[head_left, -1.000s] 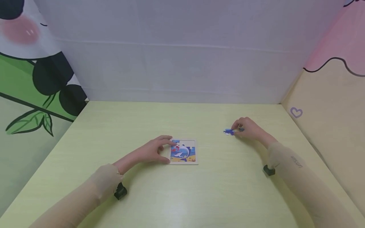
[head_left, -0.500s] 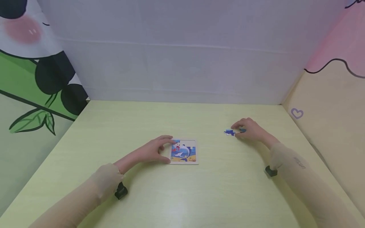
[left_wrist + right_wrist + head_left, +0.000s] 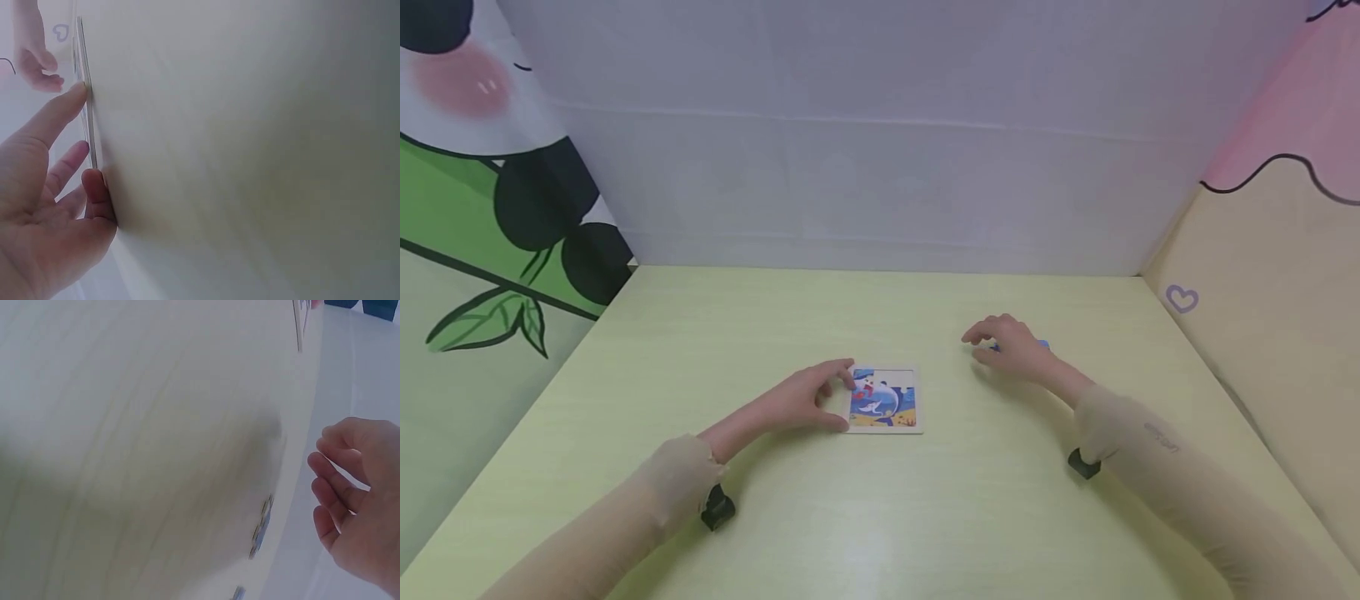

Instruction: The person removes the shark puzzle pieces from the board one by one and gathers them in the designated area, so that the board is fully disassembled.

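Observation:
A small framed jigsaw puzzle with a sea picture lies on the table, with a pale gap at its upper right. My left hand holds its left side, thumb at the lower corner and fingers bent at the upper edge. In the left wrist view the thumb touches the thin frame edge. To the right, my right hand is above the table with curved fingers, and no piece shows between them. Beyond that hand, in the right wrist view, lie a blue puzzle piece and a second piece.
The pale table meets a white cloth wall at the back. Printed panels stand at the sides, a green and black one on the left and a pink and beige one on the right.
My right hand has moved left from over the loose pieces, which stay on the table partly hidden behind it. The left hand stays at the puzzle, its index finger drawn back slightly.

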The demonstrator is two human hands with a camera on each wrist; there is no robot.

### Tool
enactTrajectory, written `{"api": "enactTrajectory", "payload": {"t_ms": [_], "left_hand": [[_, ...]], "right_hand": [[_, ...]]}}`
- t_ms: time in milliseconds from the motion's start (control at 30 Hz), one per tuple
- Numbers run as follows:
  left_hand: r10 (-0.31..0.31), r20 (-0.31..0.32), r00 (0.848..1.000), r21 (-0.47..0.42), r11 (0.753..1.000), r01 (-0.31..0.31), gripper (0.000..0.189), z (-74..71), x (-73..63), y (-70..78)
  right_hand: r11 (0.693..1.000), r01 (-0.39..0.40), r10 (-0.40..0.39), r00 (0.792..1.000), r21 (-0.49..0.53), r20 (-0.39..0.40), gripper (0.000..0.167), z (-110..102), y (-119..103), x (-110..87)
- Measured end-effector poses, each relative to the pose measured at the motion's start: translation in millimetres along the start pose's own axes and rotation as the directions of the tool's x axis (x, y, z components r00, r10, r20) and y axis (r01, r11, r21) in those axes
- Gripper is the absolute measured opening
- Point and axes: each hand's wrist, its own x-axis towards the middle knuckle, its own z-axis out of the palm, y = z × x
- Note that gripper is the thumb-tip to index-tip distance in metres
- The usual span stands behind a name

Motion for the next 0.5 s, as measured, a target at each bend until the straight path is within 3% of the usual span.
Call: {"api": "enactTrajectory", "payload": {"t_ms": [267, 500], "left_hand": [[-0.012, -0.023, 1.0, 0.009, 1.0, 0.012, 0.047, 2.8, -0.2, -2.0], [-0.032, -0.044, 0.999, -0.002, 0.999, 0.032, 0.051, 4.1, -1.4, -0.4]], "right_hand": [[0.994, -0.014, 0.012, 1.0, 0.11, 0.018, 0.028, 25, -49, 22.1], [0.977, -0.026, -0.001, 0.992, 0.213, 0.124, 0.033, 54, -78, 39.2]]}}
